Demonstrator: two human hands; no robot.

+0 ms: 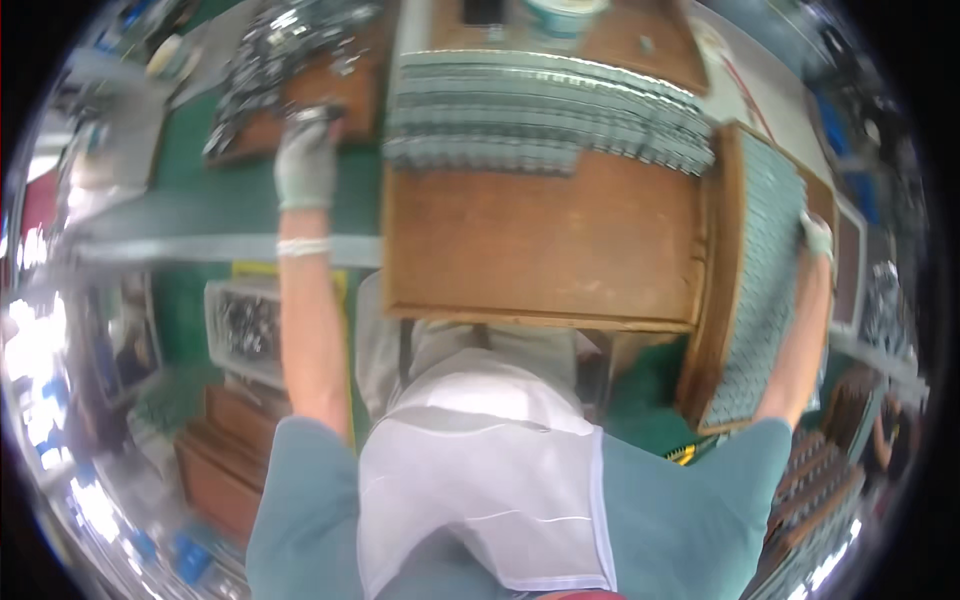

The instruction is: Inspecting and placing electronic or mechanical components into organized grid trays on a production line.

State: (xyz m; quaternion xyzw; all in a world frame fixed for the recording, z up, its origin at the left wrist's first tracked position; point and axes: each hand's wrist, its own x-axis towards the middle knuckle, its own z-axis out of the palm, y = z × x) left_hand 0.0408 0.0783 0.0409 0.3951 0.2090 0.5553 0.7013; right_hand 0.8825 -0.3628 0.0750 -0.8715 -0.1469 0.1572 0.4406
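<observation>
My left hand (307, 165), in a pale glove, reaches out to the near edge of a heap of shiny metal parts (290, 45) on a brown board (262, 135). Its fingers blur into dark metal, so their grip is unclear. Far to the right my gloved right hand (817, 233) is at the outer side of a wooden tray (728, 190) packed with rows of small grey-green pieces (762, 270). The right fingers look drawn together; what they hold is too small to name. Between my hands, a wooden tray (540, 250) carries neat rows of grey metal pieces (540, 110) along its far half.
Beyond the middle tray stands a white-and-green tub (565, 18) next to a dark flat object (483, 10). A pale bin of metal parts (245, 325) sits low to the left, with brown boxes (215, 465) nearer. More racked parts (815, 490) lie at the lower right.
</observation>
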